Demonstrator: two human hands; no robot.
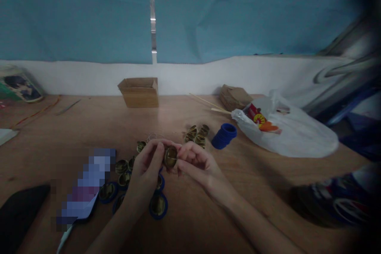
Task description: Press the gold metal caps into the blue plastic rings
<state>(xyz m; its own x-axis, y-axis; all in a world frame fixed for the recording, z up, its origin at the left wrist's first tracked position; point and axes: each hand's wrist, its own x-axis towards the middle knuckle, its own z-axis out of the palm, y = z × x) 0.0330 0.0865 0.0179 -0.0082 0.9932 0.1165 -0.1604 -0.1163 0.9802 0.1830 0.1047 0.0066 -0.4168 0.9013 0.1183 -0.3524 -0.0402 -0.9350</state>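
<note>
My left hand [149,162] grips a round, brass-coloured metal piece [170,157] between thumb and fingers, its face turned towards me. A thin pale line runs across that face towards my right hand [198,164]. The right fingers are pinched together at the piece's right edge; what lies between them is too small to make out. Beneath and left of my hands lie several similar brass pieces [121,166], partly hidden by my left arm. Some sit in blue rings [158,205]. Another group of brass pieces [200,139] rests behind my right hand, beside a stack of blue rings [224,136].
A small cardboard box [140,93] stands at the back, with a brown paper packet [235,96] and thin sticks [208,103] to its right. A white plastic bag [297,135] and a dark bottle [330,200] occupy the right. A cabled phone [89,186] lies at left.
</note>
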